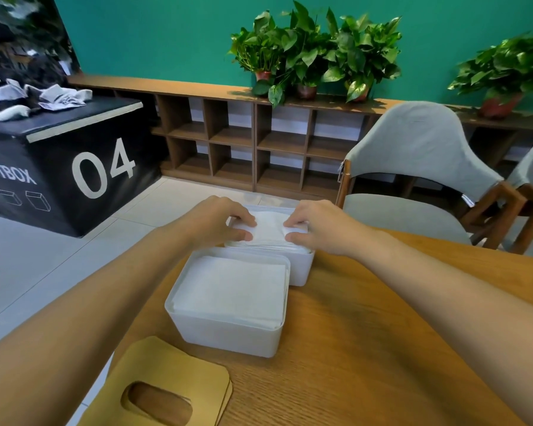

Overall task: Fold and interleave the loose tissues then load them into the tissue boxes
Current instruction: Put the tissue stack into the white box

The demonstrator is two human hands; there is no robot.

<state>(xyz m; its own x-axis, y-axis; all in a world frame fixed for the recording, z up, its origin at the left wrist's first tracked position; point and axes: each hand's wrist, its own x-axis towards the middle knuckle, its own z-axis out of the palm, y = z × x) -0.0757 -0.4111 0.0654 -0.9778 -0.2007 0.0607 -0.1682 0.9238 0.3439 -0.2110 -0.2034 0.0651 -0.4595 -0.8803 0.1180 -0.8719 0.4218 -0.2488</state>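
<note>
Tissue stack (270, 233) is seated in the top of the far tissue box (302, 270), long axis running left-right across the view, w/ the top sheets bulged up mid-span. Its left end is pinched by the L hand (219, 219) and its right end by the R hand (317, 226), fingers curled over the top, thumbs at the near edge. Near tissue box (228, 336), just in front on the bench (366, 348), is filled w/ flat tissues (231, 287). Slotted wooden lids (166, 379) are stacked at the near-left edge.

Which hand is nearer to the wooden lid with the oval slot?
Left. The left hand grips the tissues in the far box, beyond the lid and on its side; the right hand grips them further right.
</note>
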